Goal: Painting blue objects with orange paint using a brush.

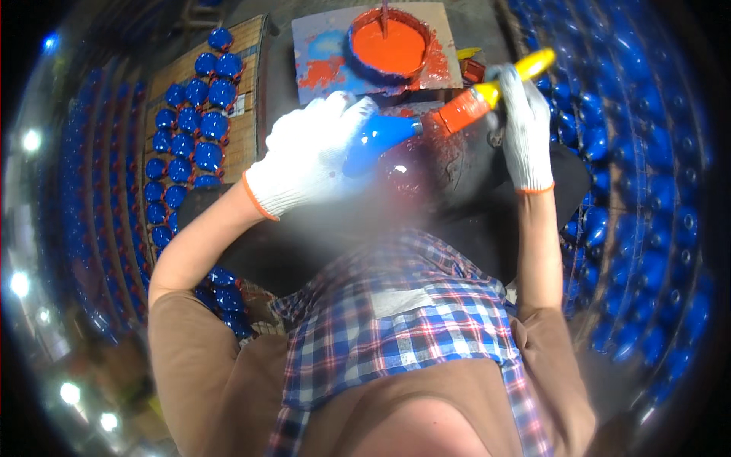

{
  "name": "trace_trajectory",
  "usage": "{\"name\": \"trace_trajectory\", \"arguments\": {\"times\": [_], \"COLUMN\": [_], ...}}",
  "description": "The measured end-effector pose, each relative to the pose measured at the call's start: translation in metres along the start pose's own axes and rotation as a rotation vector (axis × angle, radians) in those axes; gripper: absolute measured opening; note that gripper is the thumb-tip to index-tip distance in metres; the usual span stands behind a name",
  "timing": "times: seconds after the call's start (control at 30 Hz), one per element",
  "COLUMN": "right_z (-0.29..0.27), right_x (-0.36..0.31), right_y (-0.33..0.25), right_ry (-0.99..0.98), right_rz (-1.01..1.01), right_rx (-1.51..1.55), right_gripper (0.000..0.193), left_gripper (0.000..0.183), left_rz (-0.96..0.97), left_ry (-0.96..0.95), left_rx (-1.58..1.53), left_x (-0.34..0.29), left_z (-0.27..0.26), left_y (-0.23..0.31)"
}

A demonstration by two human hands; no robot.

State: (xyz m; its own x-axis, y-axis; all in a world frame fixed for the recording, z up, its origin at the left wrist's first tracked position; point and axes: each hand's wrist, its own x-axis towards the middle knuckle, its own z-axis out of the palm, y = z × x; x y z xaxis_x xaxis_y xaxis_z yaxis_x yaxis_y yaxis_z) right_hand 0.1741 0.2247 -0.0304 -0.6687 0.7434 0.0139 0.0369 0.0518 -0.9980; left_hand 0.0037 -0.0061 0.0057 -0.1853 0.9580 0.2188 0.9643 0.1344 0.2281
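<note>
My left hand, in a white knit glove with an orange cuff, grips a glossy blue piece that tapers to a narrow dark end pointing right. In my right hand, gloved the same way, is a paintbrush with a yellow handle, held between fingers and thumb. Its wide head is coated in orange-red paint and points down and left. The bristle tips are beside the blue piece's narrow end; whether they touch it I cannot tell. Beyond the hands stands a round tub of orange-red paint with a stick in it.
The tub rests on a paint-splashed board. At the left, a wooden rack carries rows of blue pieces with red edges. Many more blue pieces fill racks at the right. A paint-spotted surface lies below the brush.
</note>
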Motion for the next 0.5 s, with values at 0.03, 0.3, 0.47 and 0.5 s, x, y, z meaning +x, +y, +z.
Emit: {"name": "trace_trajectory", "arguments": {"times": [0.03, 0.3, 0.47, 0.5], "right_z": [0.008, 0.049, 0.046, 0.044], "right_x": [0.011, 0.060, 0.038, 0.030], "right_y": [0.001, 0.030, 0.016, 0.011], "right_ry": [0.004, -0.275, -0.232, -0.209], "right_rz": [-0.080, -0.243, -0.686, -0.698], "right_rx": [-0.161, -0.432, -0.549, -0.541], "right_gripper": [0.039, 0.055, 0.033, 0.030], "left_gripper": [0.068, 0.076, 0.075, 0.075], "left_rz": [0.041, 0.240, 0.238, 0.218], "left_ry": [-0.043, -0.230, -0.242, -0.257], "left_rx": [0.106, 0.412, 0.395, 0.369], "left_x": [0.000, 0.009, 0.011, 0.011], "left_z": [-0.001, 0.001, -0.005, -0.006], "left_y": [-0.001, -0.006, -0.002, -0.002]}}
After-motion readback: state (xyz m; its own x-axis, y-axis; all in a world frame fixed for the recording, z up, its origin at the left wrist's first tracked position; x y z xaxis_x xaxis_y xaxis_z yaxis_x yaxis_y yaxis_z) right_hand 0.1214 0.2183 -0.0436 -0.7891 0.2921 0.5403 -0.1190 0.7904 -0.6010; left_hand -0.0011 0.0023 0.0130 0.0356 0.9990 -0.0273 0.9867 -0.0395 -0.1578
